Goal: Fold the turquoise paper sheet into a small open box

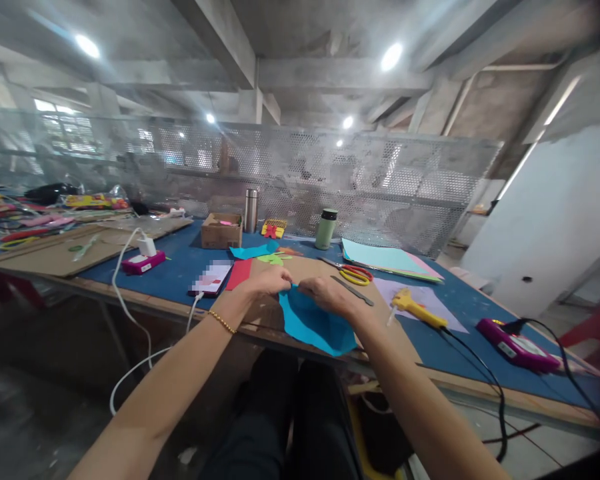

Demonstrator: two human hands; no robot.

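A sheet of blue paper (314, 323) hangs between my two hands above the cardboard on the table. My left hand (273, 280) pinches its upper left corner, fingers closed. At its top edge, my right hand (323, 295) is closed on the same sheet, its fingertips partly hidden. A red paper piece (239, 273) lies by my left hand, with a phone (214, 277) beside it. Right of my right hand are yellow-and-red-handled scissors (355, 274) and a flat grey blade-like tool (353, 291). Beyond my hands lie another blue paper piece (254, 251) and green cut paper (274, 259).
A yellow hot glue gun (420, 309) rests on lilac paper at right, its black cord running to a purple power strip (517, 345). Behind stand a cardboard box (221, 231), a steel flask (251, 211), a green bottle (326, 229) and stacked coloured paper (387, 257). A white charger (147, 247) sits left.
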